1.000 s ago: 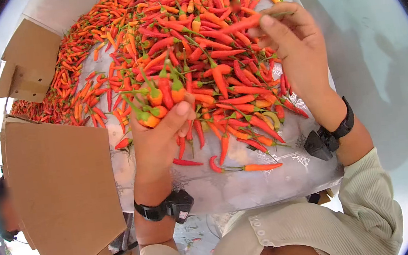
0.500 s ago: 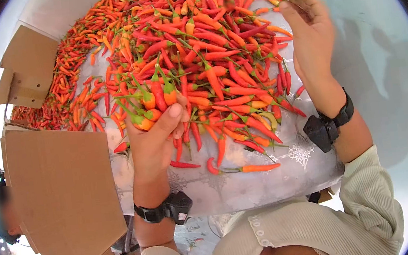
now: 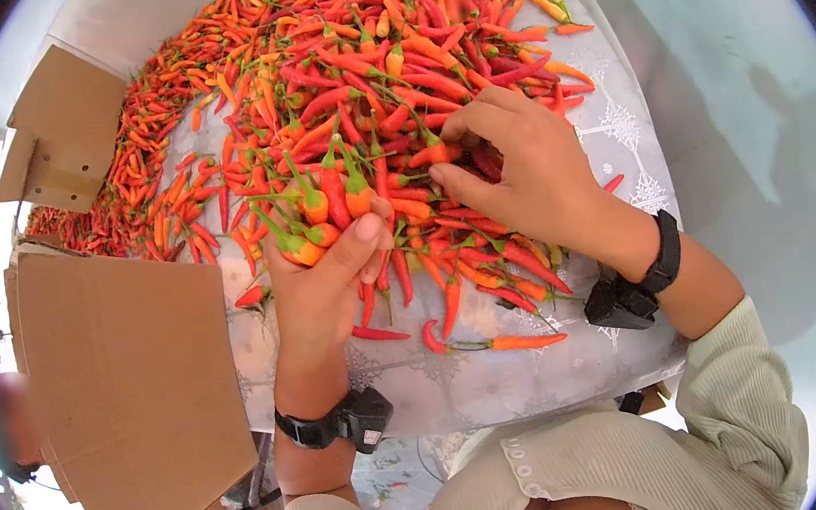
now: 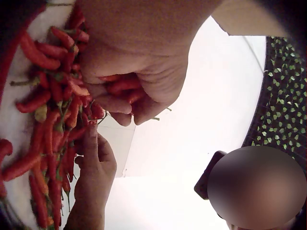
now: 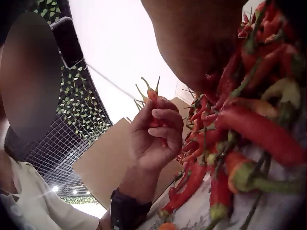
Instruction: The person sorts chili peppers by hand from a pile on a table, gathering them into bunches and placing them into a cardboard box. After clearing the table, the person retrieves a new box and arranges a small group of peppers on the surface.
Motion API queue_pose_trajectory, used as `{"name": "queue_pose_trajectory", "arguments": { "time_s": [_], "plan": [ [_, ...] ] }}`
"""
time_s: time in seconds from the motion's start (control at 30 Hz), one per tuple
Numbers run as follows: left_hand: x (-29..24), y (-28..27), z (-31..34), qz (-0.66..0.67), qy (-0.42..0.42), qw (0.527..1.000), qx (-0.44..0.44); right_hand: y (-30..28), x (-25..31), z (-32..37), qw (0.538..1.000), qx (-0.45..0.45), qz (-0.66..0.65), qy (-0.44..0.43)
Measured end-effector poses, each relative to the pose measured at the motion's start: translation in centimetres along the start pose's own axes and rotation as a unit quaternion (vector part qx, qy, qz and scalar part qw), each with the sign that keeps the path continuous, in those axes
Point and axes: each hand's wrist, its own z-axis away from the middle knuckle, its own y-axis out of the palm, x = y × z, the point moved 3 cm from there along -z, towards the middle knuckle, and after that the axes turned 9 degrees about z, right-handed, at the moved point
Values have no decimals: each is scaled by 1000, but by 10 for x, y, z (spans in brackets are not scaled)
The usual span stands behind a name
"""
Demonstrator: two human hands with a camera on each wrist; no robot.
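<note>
My left hand (image 3: 320, 275) grips a bunch of several chili peppers (image 3: 334, 198), orange and red, with their green stems pointing up. The thumb lies across the front of the bunch, and the lower parts of the peppers are hidden in the palm. My right hand (image 3: 530, 176) is at the middle of the heap, thumb and forefinger curled about a red chili pepper (image 3: 433, 154) with a green cap. Part of that pepper is behind the thumb. In the right wrist view, the left hand (image 5: 158, 134) shows its fingers folded round the bunch.
A large heap of chili peppers (image 3: 333, 42) covers much of the table (image 3: 503, 385) and runs off to the far left. A few yellowish and red peppers (image 3: 551, 7) lie at its right edge. Cardboard flaps (image 3: 131, 387) stand at the left, with another person (image 3: 7, 427) beyond.
My right hand carried a red chili pepper to the far right edge and let go of it there. It has since come back left and down to the heap. The left hand keeps its bunch.
</note>
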Motion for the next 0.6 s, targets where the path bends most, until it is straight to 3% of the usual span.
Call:
{"name": "queue_pose_trajectory", "arguments": {
  "time_s": [0.13,0.23,0.33,0.6],
  "plan": [
    [-1,1,-1,11,-5,1000,6,2,-6,1,991,38,-108,68],
    [-1,1,-1,16,-1,1000,2,8,-10,1,937,74,-312,140],
    [-2,1,-1,14,-2,1000,-1,5,-7,-1,895,91,-407,156],
    [-1,2,0,21,2,1000,-1,5,-9,0,848,133,-486,162]
  ]
}}
